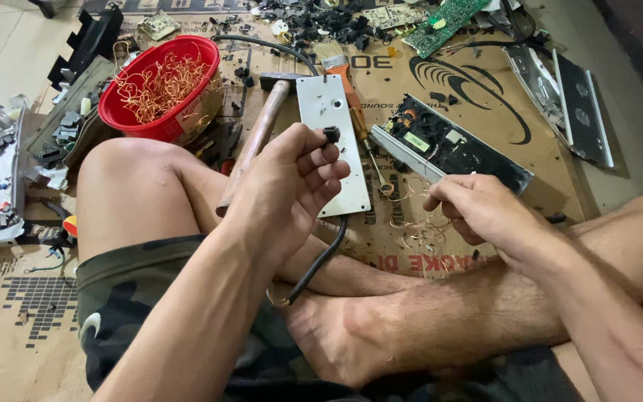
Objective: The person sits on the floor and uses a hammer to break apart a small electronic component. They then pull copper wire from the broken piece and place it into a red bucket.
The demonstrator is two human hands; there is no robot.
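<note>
Above the crossed legs, the left hand (292,186) pinches a small black part (330,135) over the grey plate (333,141), while the right hand (478,208) pinches copper wire (411,201) beside the circuit board (452,145).

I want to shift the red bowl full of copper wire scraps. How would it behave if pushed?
The red bowl looks like thin plastic, so probably light and slightly flexible. Its tangled copper wire would likely stay clumped rather than spill. It seems crowded by scrap, so it may snag instead of sliding freely.

Black cable (320,260) end hidden behind left hand (284,186); green board (446,22) cut off at top.
</note>
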